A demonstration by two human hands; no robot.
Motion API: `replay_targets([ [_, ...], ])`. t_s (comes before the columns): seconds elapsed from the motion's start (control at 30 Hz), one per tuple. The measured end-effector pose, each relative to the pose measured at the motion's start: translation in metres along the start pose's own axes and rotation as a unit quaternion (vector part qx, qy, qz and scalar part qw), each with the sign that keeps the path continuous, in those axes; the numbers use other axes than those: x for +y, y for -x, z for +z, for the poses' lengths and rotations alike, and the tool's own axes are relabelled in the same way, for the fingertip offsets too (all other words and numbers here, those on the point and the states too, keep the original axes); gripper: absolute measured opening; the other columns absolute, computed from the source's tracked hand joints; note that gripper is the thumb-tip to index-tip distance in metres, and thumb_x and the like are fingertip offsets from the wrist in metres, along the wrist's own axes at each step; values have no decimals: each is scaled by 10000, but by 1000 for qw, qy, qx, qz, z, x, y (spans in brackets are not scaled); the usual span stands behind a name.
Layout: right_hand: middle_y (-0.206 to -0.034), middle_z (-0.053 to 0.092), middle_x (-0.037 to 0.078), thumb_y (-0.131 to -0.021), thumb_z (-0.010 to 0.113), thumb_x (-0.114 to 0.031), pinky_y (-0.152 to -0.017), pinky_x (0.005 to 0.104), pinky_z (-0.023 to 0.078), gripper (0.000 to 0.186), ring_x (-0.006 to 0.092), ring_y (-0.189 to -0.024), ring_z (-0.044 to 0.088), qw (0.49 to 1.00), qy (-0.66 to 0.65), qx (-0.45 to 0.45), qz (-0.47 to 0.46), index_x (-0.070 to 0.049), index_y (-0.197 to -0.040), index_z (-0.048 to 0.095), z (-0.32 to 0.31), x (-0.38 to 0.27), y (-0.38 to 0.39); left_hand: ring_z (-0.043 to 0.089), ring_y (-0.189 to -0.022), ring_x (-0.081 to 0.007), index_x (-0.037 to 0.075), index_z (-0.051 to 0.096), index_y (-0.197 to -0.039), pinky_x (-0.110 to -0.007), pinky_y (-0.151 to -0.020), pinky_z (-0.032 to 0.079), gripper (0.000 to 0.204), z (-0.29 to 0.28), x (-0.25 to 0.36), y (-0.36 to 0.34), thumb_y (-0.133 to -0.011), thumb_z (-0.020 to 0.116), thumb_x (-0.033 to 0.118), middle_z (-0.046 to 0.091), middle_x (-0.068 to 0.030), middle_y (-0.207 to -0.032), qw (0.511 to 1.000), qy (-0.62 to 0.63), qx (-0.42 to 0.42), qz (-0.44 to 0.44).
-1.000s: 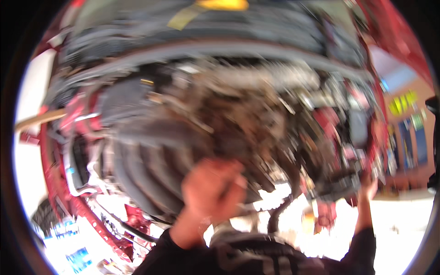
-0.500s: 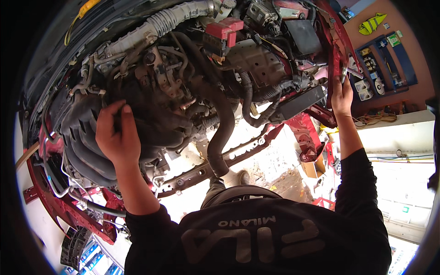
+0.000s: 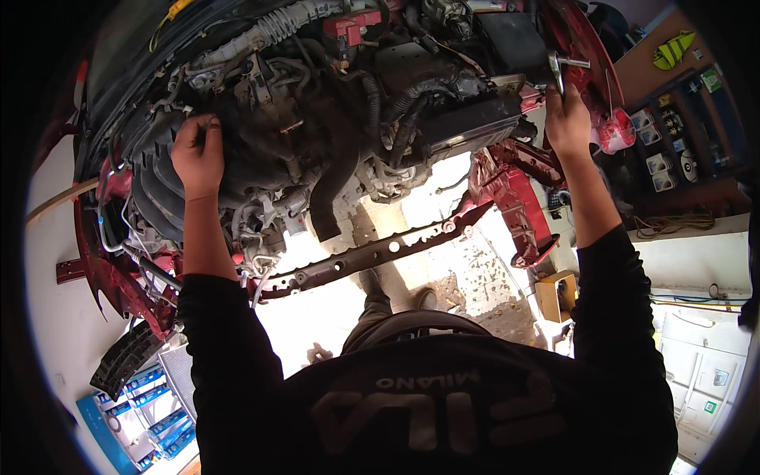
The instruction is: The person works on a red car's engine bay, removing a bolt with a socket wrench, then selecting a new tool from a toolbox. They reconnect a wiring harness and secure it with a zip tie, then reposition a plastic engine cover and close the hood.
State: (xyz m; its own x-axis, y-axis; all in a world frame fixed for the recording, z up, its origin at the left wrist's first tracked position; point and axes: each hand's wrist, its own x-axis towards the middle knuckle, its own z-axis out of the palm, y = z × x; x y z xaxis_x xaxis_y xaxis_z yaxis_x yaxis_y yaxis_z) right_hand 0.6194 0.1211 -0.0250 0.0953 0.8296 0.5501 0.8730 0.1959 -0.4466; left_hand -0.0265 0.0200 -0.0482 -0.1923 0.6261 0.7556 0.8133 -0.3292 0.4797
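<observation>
My left hand [image 3: 198, 154] is closed, thumb and fingertips bunched, over the black ribbed intake manifold [image 3: 154, 198] at the engine's left. Whether anything small is between those fingers is hidden. In my right hand [image 3: 568, 123] is a chrome ratchet wrench [image 3: 559, 75], gripped by its handle and upright, its head beside the dark red body panel [image 3: 586, 39] at the right of the engine bay. A black box [image 3: 507, 39] and a long dark rectangular part [image 3: 467, 123] lie left of the wrench.
The dark crossmember [image 3: 356, 261] spans the bay above my feet. A red bent bracket [image 3: 522, 214] hangs at right, above a cardboard box [image 3: 546, 297]. A wall-mounted tool tray [image 3: 681, 134] and yellow vest [image 3: 673, 49] are at far right. Blue boxes [image 3: 158, 412] stand at lower left.
The view has steadied and shifted. My left hand sits higher in the picture; my right hand has moved left and up, and the wrench in it now shows clearly.
</observation>
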Motion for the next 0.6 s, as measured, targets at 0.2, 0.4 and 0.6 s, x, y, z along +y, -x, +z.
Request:
replay_targets([
  [0.2, -1101, 787, 294, -1112, 540, -476, -972, 628, 553, 440, 549, -1094, 721, 999, 21, -15, 29, -65, -1160, 687, 2, -2, -1, 683, -876, -103, 47, 800, -1143, -300, -828, 566, 147, 2, -32, 0, -1051, 789, 163, 774, -36, -980, 1000, 1, 1, 21],
  [0.4, -1104, 772, 313, -1102, 552, -460, -985, 625, 550, 417, 540, -1102, 721, 999, 8, -14, 41, -71, -1177, 681, 5, -2, -3, 687, -1045, -106, 11, 802, -1202, -294, -1004, 530, 173, -5, -6, -14, -1091, 748, 132, 799, -12, -1116, 980, 165, 9, -109],
  [0.6, -1014, 752, 322, -1108, 585, -443, -902, 623, 549, 394, 558, -1046, 707, 999, -46, 14, -12, -61, -1122, 684, 8, 10, -1, 661, -1017, -107, -22, 732, -1203, -276, -927, 530, 134, -5, 174, 115, -1115, 674, 61, 757, -59, -1141, 973, 201, 79, -80],
])
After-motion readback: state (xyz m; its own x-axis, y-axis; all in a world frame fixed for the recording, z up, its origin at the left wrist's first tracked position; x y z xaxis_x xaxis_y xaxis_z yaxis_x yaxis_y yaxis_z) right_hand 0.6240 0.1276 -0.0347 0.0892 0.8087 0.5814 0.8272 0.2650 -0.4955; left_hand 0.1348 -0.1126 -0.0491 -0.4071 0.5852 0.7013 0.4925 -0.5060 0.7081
